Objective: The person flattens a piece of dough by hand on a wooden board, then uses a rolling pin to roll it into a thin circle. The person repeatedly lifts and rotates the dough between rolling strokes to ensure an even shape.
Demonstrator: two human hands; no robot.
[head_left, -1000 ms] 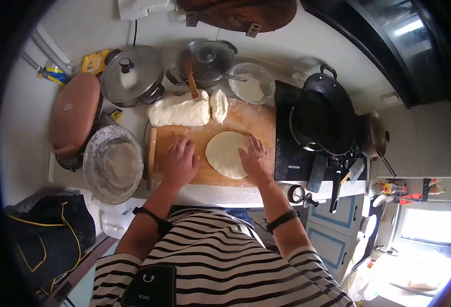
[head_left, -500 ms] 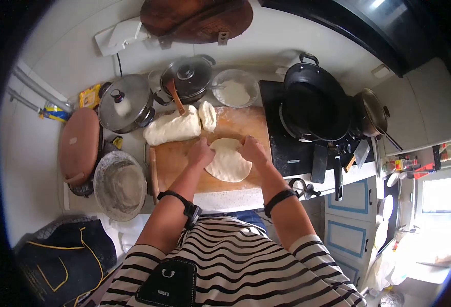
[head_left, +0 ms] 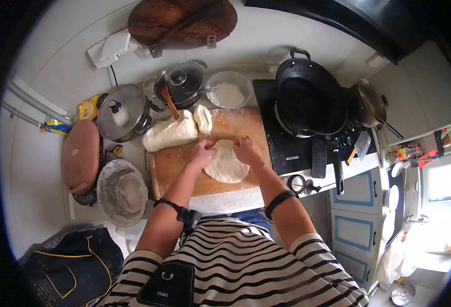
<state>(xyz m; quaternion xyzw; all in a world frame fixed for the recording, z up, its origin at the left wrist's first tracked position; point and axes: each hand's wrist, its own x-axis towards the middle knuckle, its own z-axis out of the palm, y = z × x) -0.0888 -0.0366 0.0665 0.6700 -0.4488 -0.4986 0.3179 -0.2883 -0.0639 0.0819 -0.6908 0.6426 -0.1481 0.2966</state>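
A flattened round of dough (head_left: 227,168) lies on the floured wooden board (head_left: 176,176). My left hand (head_left: 202,154) pinches its upper left edge with curled fingers. At the upper right edge, my right hand (head_left: 247,150) also has its fingers closed on the dough. Behind my left hand is a thick log of dough (head_left: 170,133), with a smaller cut piece of dough (head_left: 203,119) standing at its right end. The fingertips of both hands are partly hidden.
Behind the board stand a lidded pot (head_left: 123,115), another with a wooden-handled tool (head_left: 170,102) near it, and a bowl of flour (head_left: 229,93). A floury metal basin (head_left: 123,197) sits left. On the right, a black wok (head_left: 310,97) rests on the stove, near a cleaver (head_left: 361,145).
The whole view has shifted and tilted slightly. Both hands stay at the dough's upper edges, with their fingers and wrists turned a little. The dough round keeps nearly the same shape.
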